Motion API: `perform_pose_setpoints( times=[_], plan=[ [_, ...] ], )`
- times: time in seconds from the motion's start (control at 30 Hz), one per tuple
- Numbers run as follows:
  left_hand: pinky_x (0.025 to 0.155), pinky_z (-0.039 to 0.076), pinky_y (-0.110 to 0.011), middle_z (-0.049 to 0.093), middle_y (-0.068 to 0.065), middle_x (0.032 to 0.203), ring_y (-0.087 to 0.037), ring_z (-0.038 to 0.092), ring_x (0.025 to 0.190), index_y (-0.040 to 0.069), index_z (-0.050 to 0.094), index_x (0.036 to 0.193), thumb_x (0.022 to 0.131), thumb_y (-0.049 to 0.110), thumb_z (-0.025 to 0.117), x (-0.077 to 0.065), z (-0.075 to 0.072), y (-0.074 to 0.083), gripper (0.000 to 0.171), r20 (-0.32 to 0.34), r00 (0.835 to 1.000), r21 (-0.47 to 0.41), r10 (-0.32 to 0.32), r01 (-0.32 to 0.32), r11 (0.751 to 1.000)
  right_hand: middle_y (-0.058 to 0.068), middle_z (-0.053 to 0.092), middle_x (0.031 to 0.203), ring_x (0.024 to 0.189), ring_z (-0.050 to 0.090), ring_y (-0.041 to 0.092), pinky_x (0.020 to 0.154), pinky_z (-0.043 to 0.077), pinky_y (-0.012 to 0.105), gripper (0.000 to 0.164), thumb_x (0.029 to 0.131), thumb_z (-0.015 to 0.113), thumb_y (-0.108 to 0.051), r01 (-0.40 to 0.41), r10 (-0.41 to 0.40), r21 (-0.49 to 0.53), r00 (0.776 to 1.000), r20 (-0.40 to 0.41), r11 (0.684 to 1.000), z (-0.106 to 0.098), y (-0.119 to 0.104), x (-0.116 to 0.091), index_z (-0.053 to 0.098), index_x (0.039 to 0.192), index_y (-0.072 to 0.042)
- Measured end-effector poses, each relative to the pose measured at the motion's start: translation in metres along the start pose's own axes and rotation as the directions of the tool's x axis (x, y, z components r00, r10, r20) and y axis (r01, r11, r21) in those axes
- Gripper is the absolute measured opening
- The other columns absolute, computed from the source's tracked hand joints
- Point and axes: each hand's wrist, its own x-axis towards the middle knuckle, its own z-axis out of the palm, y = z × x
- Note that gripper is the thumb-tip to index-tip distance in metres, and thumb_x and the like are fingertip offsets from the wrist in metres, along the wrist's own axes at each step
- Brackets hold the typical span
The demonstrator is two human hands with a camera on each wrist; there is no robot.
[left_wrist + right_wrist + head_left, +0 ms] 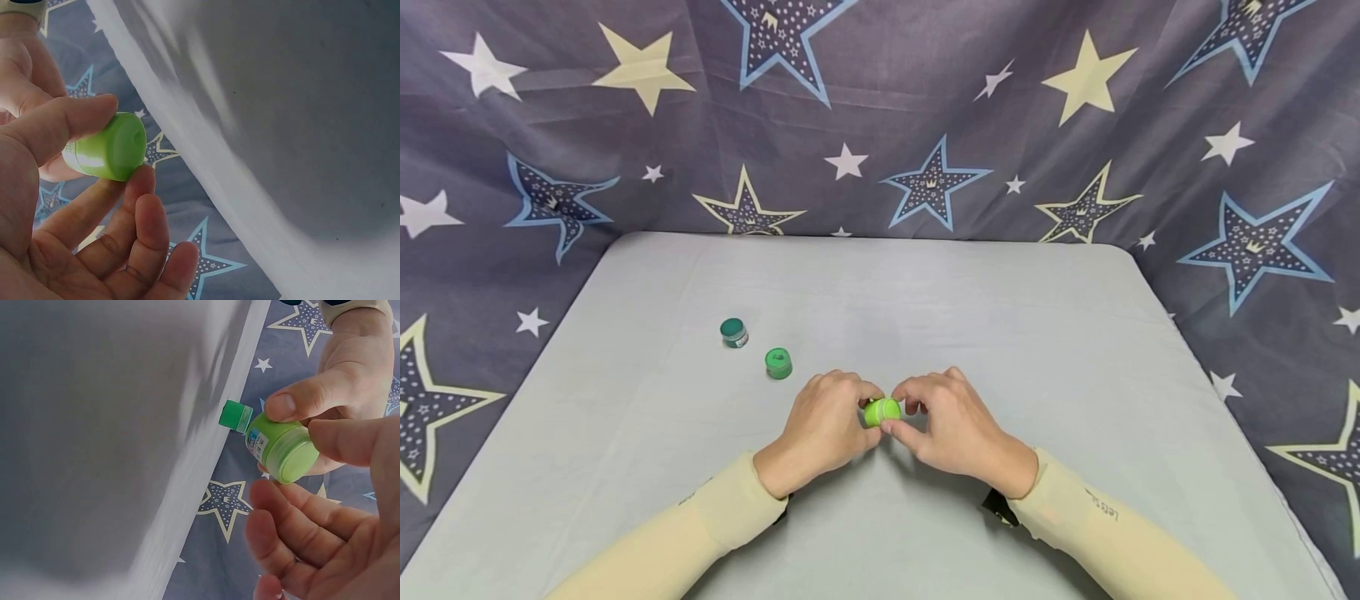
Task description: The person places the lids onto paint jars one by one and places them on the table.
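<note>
A small light green paint jar lies tilted on its side between both hands, over the front middle of the table. My left hand pinches its body, thumb on one side and fingertips on the other. At the lid end, my right hand has thumb and index finger around the rim, its other fingers loosely bent. The right wrist view shows a printed label on the jar and its lid facing that camera. Seen from the left wrist, the jar's smooth base faces outward.
A mid-green jar stands to the left of the hands, with a dark green jar farther back and left. Both are on the pale grey tabletop. Star-patterned dark cloth hangs behind and along the sides.
</note>
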Motion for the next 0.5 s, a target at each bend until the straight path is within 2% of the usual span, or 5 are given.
perform_pose_setpoints(
  times=[0.17, 0.33, 0.5],
  plan=[
    [0.08, 0.047, -0.037, 0.066, 0.009, 0.079, -0.011, 0.056, 0.075, 0.017, 0.081, 0.09, 0.069, 0.015, 0.094, 0.0001, -0.0001, 0.0002, 0.025, 0.004, 1.0, -0.004, -0.005, 0.005, 1.0, -0.011, 0.062, 0.071, 0.06, 0.049, 0.003, 0.069, 0.036, 0.031, 0.017, 0.086, 0.084, -0.03, -0.01, 0.01, -0.026, 1.0, -0.003, 1.0, 0.0004, 0.0005, 0.0, 0.075, 0.089, -0.016],
    [0.079, 0.047, -0.036, 0.066, 0.009, 0.079, -0.011, 0.056, 0.075, 0.017, 0.081, 0.09, 0.07, 0.017, 0.093, 0.0001, 0.0003, 0.0002, 0.023, -0.002, 1.0, -0.002, -0.002, 0.002, 1.0, -0.014, 0.058, 0.068, 0.058, 0.046, 0.001, 0.066, 0.035, 0.03, 0.018, 0.089, 0.08, -0.033, -0.002, 0.001, -0.046, 1.0, -0.017, 0.999, 0.0019, 0.0012, 0.0005, 0.072, 0.083, -0.018],
    [0.078, 0.047, -0.036, 0.065, 0.009, 0.077, -0.012, 0.054, 0.073, 0.017, 0.08, 0.088, 0.07, 0.018, 0.094, 0.0002, 0.0009, 0.0005, 0.023, -0.01, 1.0, 0.001, 0.002, -0.002, 1.0, -0.014, 0.048, 0.058, 0.052, 0.038, 0.001, 0.062, 0.032, 0.029, 0.031, 0.093, 0.076, -0.035, 0.004, -0.006, -0.056, 0.999, -0.038, 0.998, 0.0028, 0.0015, 0.0008, 0.062, 0.069, -0.02]
  ],
)
